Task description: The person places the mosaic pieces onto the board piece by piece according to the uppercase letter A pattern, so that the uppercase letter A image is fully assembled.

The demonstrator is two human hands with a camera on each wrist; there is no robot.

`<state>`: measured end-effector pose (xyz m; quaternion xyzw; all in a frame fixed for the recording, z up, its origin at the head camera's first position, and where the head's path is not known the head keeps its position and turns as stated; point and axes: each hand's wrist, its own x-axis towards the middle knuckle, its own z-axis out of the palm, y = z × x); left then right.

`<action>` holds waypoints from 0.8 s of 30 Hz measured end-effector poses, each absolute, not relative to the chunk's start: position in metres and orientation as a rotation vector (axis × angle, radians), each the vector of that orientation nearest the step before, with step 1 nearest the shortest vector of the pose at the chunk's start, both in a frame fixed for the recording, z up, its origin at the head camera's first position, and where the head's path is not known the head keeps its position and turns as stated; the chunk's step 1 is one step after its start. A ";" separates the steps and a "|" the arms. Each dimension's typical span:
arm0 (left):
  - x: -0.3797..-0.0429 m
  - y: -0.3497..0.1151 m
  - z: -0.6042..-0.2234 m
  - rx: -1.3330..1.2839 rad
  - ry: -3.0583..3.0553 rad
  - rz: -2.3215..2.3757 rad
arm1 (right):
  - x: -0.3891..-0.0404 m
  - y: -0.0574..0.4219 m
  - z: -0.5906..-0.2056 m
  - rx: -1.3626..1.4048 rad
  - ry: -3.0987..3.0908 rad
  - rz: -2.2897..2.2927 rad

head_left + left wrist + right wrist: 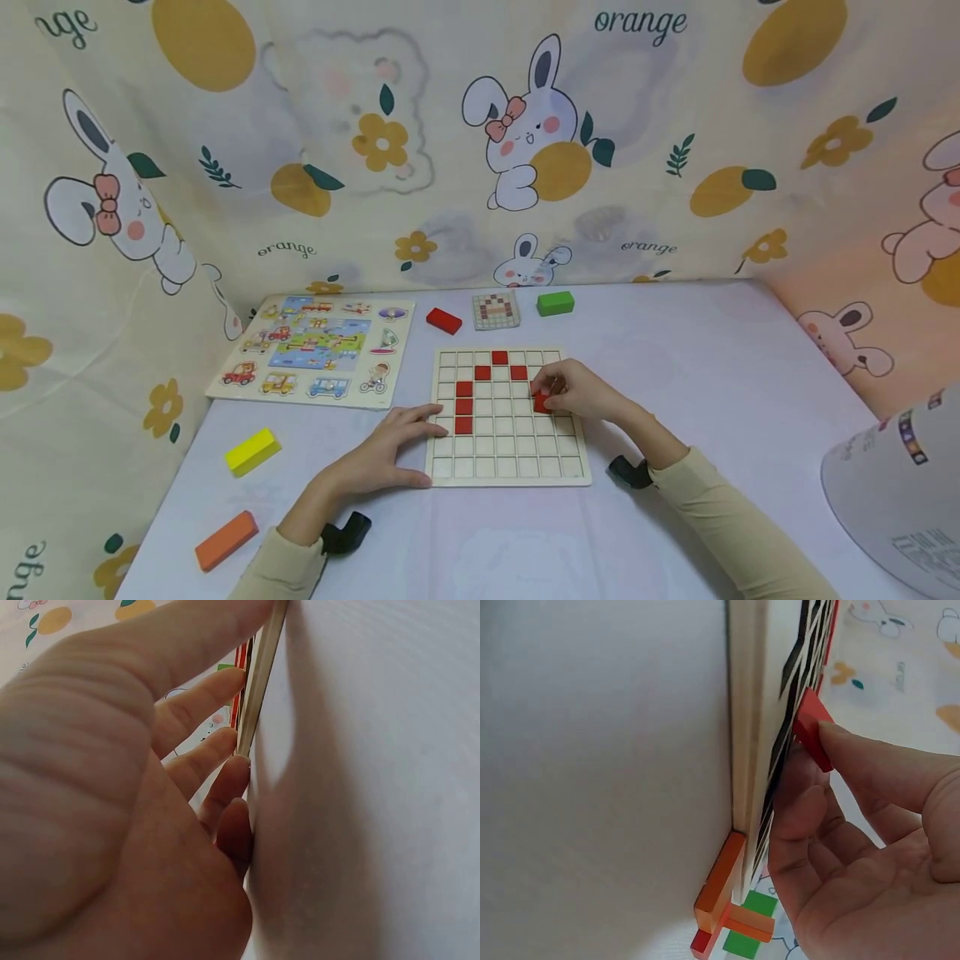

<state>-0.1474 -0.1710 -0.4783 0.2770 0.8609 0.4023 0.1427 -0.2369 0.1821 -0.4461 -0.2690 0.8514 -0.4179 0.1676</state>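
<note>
nearest the head camera: two tan sleeves (pixel 750 525), at the near side of the grid board (pixel 506 467), taken as landmark.

left grip (pixel 386 446): wide, fingers extended, tips resting over the board's left edge, thumb spread to its near-left corner. right grip (pixel 581 389): narrow, pinching one red tile (pixel 814 731). tile's place: over the board's right half, tilted in the right-wrist view. whether it touches a cell: cannot tell.

risks (judgement):
- tile could land crooked on a cell divider. cause: release while tilted.
- a seated tile near the board's far edge could be nudged out of its cell. cause: right knuckles held low and close.
- board could skew on the surface (pixel 697 350). cause: uneven pressure from the left side.

counts (head view):
- grid board: 1.
- seated tiles (pixel 464 407) on the board: 6; held: 1; any hidden under the right grip: cannot tell.
- patterned card (pixel 496 310): 1, beyond the board's far edge.
- red block (pixel 444 321): 1, beyond the board's far-left corner.
- green block (pixel 556 303): 1, beyond the board's far edge, toward its right end.
- picture puzzle (pixel 322 346): 1, left of the board.
- yellow block (pixel 253 452): 1, well left of the board.
- orange block (pixel 227 541): 1, left of the board, nearer the person.
- white cylinder (pixel 900 492): 1, well right of the board.
</note>
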 end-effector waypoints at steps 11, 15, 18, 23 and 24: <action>-0.147 -0.171 -0.478 0.790 2.483 1.156 | -0.232 0.185 -0.443 -0.806 2.496 -1.112; -0.147 -0.172 -0.478 0.788 2.484 1.155 | -0.232 0.191 -0.440 -0.799 2.514 -1.132; -0.147 -0.171 -0.478 0.786 2.483 1.159 | -0.234 0.206 -0.437 -0.700 2.597 -1.167; -0.148 -0.171 -0.478 0.790 2.477 1.164 | -0.237 0.237 -0.440 -0.520 2.697 -1.217; -0.148 -0.171 -0.478 0.791 2.477 1.163 | -0.237 0.242 -0.442 -0.519 2.700 -1.221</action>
